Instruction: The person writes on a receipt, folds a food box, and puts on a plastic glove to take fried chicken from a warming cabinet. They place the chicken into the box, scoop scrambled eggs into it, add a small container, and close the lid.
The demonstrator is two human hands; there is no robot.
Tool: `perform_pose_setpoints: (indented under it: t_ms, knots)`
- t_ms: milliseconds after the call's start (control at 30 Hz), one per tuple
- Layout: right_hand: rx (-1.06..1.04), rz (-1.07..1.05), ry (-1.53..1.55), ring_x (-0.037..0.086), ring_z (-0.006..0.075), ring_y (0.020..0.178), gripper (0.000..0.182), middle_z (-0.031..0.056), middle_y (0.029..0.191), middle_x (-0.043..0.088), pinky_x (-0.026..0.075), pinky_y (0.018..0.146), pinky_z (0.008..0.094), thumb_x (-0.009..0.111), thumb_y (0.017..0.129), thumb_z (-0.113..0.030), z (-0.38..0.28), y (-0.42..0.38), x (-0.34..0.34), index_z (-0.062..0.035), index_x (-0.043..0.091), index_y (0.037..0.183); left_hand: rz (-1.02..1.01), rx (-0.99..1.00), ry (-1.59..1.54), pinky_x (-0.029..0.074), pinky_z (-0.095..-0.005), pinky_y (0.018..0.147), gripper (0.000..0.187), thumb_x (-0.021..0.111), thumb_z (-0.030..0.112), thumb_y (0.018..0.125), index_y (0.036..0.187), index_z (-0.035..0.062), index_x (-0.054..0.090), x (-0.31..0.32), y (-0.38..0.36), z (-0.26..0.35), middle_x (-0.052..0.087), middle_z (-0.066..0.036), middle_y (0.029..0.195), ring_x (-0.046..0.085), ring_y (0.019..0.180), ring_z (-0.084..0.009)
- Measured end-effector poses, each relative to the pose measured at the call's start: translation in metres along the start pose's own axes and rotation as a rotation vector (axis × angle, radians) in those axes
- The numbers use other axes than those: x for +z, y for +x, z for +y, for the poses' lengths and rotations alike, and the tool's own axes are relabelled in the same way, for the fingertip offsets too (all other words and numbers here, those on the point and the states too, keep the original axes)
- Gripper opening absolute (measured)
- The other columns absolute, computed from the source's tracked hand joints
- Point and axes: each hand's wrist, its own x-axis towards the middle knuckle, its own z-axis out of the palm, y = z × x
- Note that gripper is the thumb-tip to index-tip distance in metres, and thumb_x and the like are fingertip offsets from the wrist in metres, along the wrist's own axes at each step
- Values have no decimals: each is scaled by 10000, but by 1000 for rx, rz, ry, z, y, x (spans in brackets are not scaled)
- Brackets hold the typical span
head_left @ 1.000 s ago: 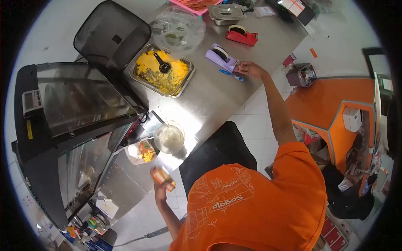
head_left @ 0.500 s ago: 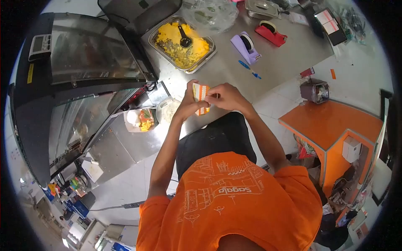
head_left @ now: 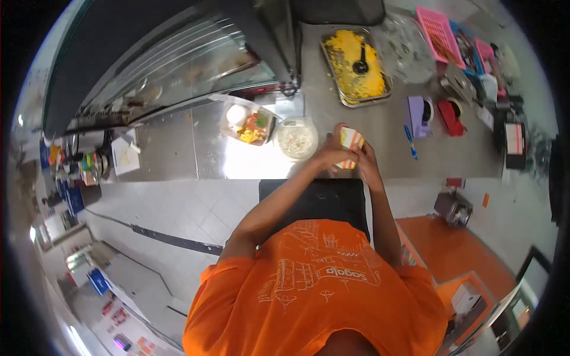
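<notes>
Both hands are together above the front edge of the steel counter. My left hand is closed around a small orange, white and yellow printed packet. On the packet's right side, my right hand has its fingers bent against it; whether they grip it is partly hidden. Just left of the hands sits a round clear bowl with pale, speckled food. Farther left, an open box holds a white round item, yellow pieces and something red and green.
Behind the hands stands a metal tray of yellow food with a black scoop. At right lie a blue pen, a purple tape dispenser and a red one. A glass-fronted cabinet stands at the left.
The camera view has turned and shifted, so the counter now runs level. Both hands and the packet appear farther right, with the right hand lower and closer alongside the packet.
</notes>
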Motion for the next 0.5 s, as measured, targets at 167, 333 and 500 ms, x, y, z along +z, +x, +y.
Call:
perform_pose_setpoints:
  t_ms: [167, 333, 500]
  knots:
    - [101, -4, -115, 579, 128, 1022, 408, 36, 1106, 599, 474, 872, 283, 575, 992, -289, 23, 11, -40, -30, 511, 1301, 150, 1, 198, 552, -534, 811, 1200, 868, 332, 525, 1478, 203, 151, 14, 31, -17, 317, -280, 1374, 500, 1151, -497]
    - [109, 177, -229, 591, 143, 1007, 475, 69, 1113, 603, 499, 813, 290, 611, 968, -275, 13, 22, -36, -61, 436, 1354, 361, 126, 406, 390, -593, 1027, 1304, 879, 341, 501, 1521, 191, 81, 31, 26, -27, 153, -352, 1477, 306, 1294, -598]
    - [54, 284, -697, 609, 181, 985, 481, 96, 1096, 623, 513, 762, 333, 719, 880, -275, 21, 39, -57, -24, 541, 1250, 312, 684, 253, 482, -429, 934, 669, 776, 237, 718, 1310, 91, 501, -23, -43, -49, 474, -219, 1318, 521, 1182, -348]
